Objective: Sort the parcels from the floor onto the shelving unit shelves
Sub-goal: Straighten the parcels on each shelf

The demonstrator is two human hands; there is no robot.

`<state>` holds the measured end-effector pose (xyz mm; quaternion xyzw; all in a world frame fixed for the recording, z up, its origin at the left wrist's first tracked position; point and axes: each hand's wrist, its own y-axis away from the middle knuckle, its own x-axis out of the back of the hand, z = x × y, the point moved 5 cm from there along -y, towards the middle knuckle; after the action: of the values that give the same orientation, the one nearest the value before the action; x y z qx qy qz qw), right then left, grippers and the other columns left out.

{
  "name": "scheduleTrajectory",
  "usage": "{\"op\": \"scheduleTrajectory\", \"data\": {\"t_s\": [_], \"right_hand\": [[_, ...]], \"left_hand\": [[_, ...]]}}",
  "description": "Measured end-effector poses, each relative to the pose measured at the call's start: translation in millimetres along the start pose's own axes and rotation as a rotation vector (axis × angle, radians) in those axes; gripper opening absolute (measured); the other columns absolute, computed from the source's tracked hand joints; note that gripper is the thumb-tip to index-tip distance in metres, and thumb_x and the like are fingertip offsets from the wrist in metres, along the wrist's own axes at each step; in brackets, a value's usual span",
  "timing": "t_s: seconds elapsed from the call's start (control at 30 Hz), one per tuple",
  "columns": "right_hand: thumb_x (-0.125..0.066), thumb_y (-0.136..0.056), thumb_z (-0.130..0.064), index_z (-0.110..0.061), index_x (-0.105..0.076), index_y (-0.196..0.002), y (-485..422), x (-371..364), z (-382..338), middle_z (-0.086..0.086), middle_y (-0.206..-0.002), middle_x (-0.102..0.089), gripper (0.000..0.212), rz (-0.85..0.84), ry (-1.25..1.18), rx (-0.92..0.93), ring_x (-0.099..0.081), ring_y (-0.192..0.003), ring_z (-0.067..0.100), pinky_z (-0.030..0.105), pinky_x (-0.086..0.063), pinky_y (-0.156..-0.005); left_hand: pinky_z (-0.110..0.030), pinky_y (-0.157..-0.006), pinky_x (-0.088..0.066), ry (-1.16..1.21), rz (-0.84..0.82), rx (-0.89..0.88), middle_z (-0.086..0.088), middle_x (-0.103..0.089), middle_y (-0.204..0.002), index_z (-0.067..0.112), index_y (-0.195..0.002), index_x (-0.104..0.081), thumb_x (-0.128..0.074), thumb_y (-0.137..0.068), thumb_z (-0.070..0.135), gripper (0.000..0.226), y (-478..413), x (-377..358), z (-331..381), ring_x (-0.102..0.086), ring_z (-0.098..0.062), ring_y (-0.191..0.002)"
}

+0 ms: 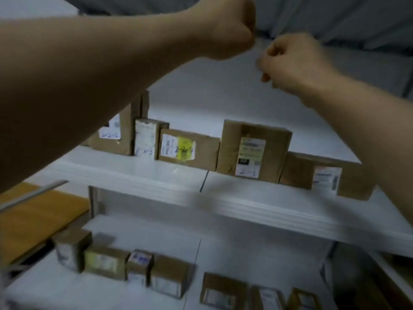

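Head view: the left hand [230, 30] and right hand [290, 63] are raised side by side above the middle shelf [245, 204]. Both have curled fingers, and blur hides whether either grips anything. Cardboard parcels [252, 151] stand in a row on the middle shelf, set back from its front edge, labels outward. Smaller parcels [138, 267] stand in a row on the lower shelf [245, 253]. Judged step: work at an upper level of the unit. The next move probably calls for lowering both hands to fetch another parcel from the floor, which is not in view.
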<state>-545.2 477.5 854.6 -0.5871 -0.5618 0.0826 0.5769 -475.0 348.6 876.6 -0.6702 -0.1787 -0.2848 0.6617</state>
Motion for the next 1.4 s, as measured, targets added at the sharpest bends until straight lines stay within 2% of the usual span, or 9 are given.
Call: {"op": "scheduleTrajectory", "data": {"t_s": [0.37,0.47,0.57,0.67,0.77,1.07,1.17,1.3,1.4], "right_hand": [[-0.066,-0.092,-0.022,-0.019,-0.071,-0.082,156.1,-174.3,-45.0,-0.003,-0.068,-0.075,0.011,-0.923,-0.032,-0.048,-0.066,-0.052,0.006,0.019,-0.049,-0.045],[-0.064,-0.094,-0.023,-0.02,-0.068,-0.087,194.9,-219.4,-47.6,-0.001,-0.073,-0.077,0.009,-1.134,-0.04,-0.056,-0.067,-0.056,0.008,0.021,-0.054,-0.05],[-0.062,-0.096,-0.024,-0.017,-0.069,-0.096,231.3,-261.2,-44.4,0.0,-0.082,-0.077,0.01,-1.258,-0.038,-0.061,-0.069,-0.065,0.012,0.025,-0.057,-0.059],[-0.062,-0.096,-0.021,-0.01,-0.071,-0.101,260.7,-299.5,-34.1,0.011,-0.094,-0.077,0.016,-1.327,-0.031,-0.094,-0.069,-0.073,0.019,0.032,-0.057,-0.065],[-0.059,-0.095,-0.019,-0.007,-0.073,-0.105,282.9,-336.9,-19.7,0.015,-0.103,-0.075,0.022,-1.341,0.022,-0.09,-0.072,-0.091,0.027,0.039,-0.059,-0.081],[-0.062,-0.096,-0.026,-0.013,-0.067,-0.126,330.7,-438.8,-8.3,0.01,-0.135,-0.061,0.033,-1.367,0.114,-0.128,-0.057,-0.123,0.028,0.028,-0.047,-0.1],[-0.058,-0.097,-0.021,-0.011,-0.065,-0.125,327.6,-485.9,-22.7,0.012,-0.129,-0.063,0.031,-1.344,0.101,-0.163,-0.06,-0.121,0.03,0.033,-0.049,-0.1],[-0.064,-0.094,-0.027,-0.025,-0.061,-0.091,321.9,-555.0,-48.8,0.009,-0.104,-0.065,0.004,-1.321,0.108,-0.208,-0.067,-0.11,0.033,0.036,-0.057,-0.09],[-0.067,-0.091,-0.033,-0.02,-0.061,-0.117,319.2,-601.7,-60.6,0.01,-0.115,-0.066,0.029,-1.306,0.172,-0.214,-0.065,-0.109,0.035,0.044,-0.058,-0.09]], "left_hand": [[-0.028,-0.071,-0.054,-0.018,-0.966,0.188,0.003,-0.074,-0.088,0.016,-0.097,-0.072,-0.063,-0.092,0.032,0.019,189.4,-82.1,-90.7,-0.071,-0.011,-0.079],[-0.023,-0.063,-0.047,-0.031,-1.079,0.239,0.003,-0.073,-0.09,0.014,-0.101,-0.071,-0.063,-0.092,0.035,0.024,234.2,-106.1,-109.3,-0.071,-0.012,-0.081],[-0.03,-0.077,-0.052,-0.036,-1.121,0.337,0.0,-0.071,-0.099,0.014,-0.109,-0.069,-0.063,-0.093,0.035,0.027,275.3,-129.5,-130.8,-0.067,-0.018,-0.093],[-0.036,-0.093,-0.048,-0.022,-1.109,0.448,-0.002,-0.065,-0.119,0.015,-0.122,-0.065,-0.061,-0.095,0.035,0.034,316.7,-153.5,-148.4,-0.061,-0.019,-0.105],[-0.029,-0.086,-0.042,-0.028,-1.15,0.516,-0.005,-0.062,-0.126,0.014,-0.127,-0.062,-0.059,-0.096,0.032,0.036,363.8,-180.5,-164.8,-0.058,-0.021,-0.107],[-0.026,-0.093,-0.038,0.071,-1.188,0.717,-0.002,-0.056,-0.137,0.019,-0.135,-0.057,-0.062,-0.095,0.025,0.04,481.4,-246.9,-250.2,-0.053,-0.023,-0.124],[-0.029,-0.098,-0.041,0.08,-1.191,0.711,-0.003,-0.055,-0.139,0.018,-0.136,-0.056,-0.061,-0.096,0.025,0.041,494.5,-260.3,-297.4,-0.052,-0.023,-0.126],[-0.034,-0.103,-0.043,0.066,-1.199,0.694,-0.006,-0.054,-0.141,0.018,-0.143,-0.047,-0.057,-0.097,0.024,0.047,503.9,-268.0,-372.4,-0.052,-0.026,-0.127],[-0.033,-0.097,-0.048,0.022,-1.155,0.718,-0.01,-0.054,-0.137,0.015,-0.141,-0.045,-0.057,-0.096,0.016,0.047,513.0,-271.0,-433.1,-0.055,-0.028,-0.122]]}}
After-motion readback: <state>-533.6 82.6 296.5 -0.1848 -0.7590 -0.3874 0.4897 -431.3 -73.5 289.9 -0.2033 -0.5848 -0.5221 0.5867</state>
